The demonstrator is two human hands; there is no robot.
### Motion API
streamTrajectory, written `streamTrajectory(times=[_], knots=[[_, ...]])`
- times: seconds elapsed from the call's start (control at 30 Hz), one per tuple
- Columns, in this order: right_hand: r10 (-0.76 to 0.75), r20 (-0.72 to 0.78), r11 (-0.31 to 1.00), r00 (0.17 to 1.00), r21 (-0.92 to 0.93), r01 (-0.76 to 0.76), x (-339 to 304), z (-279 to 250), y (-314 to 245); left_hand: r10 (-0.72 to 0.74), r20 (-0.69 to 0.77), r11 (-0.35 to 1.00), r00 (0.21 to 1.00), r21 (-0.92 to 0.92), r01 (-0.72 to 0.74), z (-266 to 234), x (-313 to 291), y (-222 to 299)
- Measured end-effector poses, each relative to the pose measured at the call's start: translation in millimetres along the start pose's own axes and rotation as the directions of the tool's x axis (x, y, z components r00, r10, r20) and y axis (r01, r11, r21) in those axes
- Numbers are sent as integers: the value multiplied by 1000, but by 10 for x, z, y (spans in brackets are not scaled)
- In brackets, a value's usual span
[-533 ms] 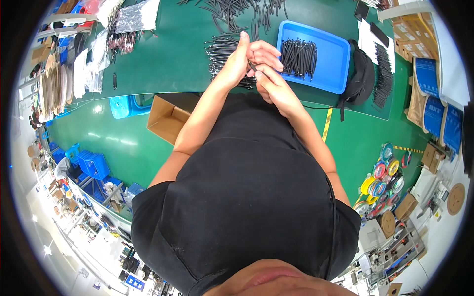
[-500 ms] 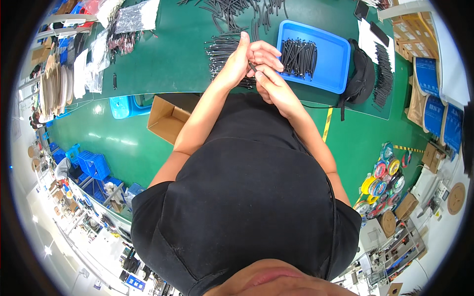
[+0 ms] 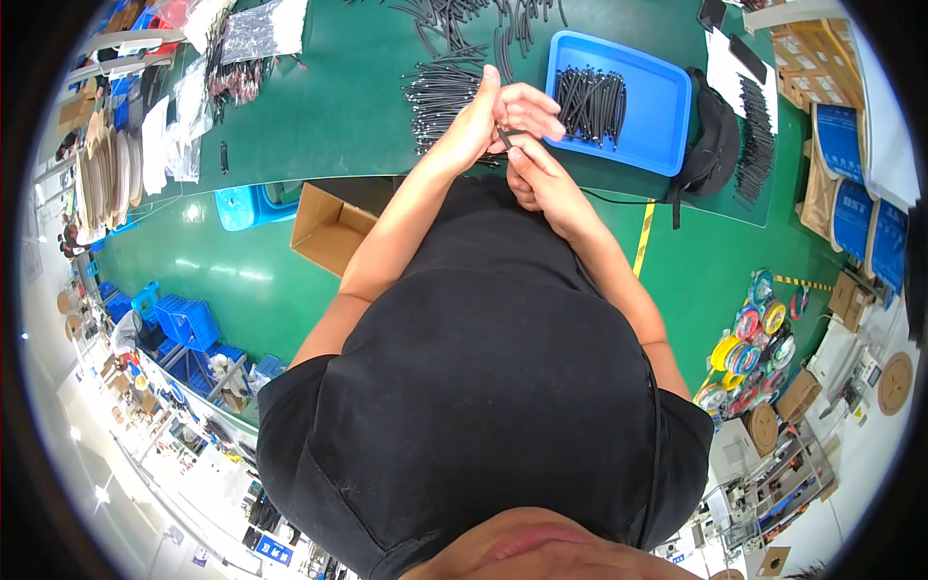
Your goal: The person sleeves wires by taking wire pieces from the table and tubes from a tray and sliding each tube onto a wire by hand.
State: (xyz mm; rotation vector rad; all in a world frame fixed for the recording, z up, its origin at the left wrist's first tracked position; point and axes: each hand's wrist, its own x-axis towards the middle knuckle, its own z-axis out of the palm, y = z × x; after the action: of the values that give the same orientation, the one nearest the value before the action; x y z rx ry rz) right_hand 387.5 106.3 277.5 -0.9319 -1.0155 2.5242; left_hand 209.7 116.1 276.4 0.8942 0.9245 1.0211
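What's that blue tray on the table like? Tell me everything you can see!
The blue tray looks like smooth plastic: a shallow rectangle with rounded corners and a raised rim. It sits flat, right way up, on the green table. Black tubes lie bunched in its left half. The left hand overlaps its left edge in view; I can't tell if they touch. A black bag is close to its right side.

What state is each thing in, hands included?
left hand: thumb and fingers extended, grip unclear
right hand: closed, fingers pinching a black tube
black tube: held, partly covered by the hands
tray: part-filled, black tubes toward its left
pile: loose, tubes roughly side by side
box: open
bag: on the table, open or closed unclear
phone: flat, dark
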Motion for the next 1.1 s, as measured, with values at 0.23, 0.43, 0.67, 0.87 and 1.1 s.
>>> streamTrajectory(times=[0.23, 0.43, 0.67, 0.87, 1.1], knots=[[-54, -61, 987, 997, 151, 63, 155, -237, -55, 6, -299, 1000, 954, -10, -9, -430, -2, -171], [-87, -405, 980, 910, 130, 151, 464, -922, -69, -80, -535, 948, 841, 220, 230, -926, -88, -582], [-5, -129, 962, 992, 270, 40, 386, -450, -187, 133, -150, 976, 980, 191, -103, -375, 289, -130], [-29, -86, 951, 996, 305, 53, 339, -294, -161, 51, -44, 990, 998, 137, -44, -368, 272, -176], [-33, -87, 954, 996, 295, 58, 283, -257, -159, 28, -37, 986, 999, 163, -21, -310, 222, -184]])
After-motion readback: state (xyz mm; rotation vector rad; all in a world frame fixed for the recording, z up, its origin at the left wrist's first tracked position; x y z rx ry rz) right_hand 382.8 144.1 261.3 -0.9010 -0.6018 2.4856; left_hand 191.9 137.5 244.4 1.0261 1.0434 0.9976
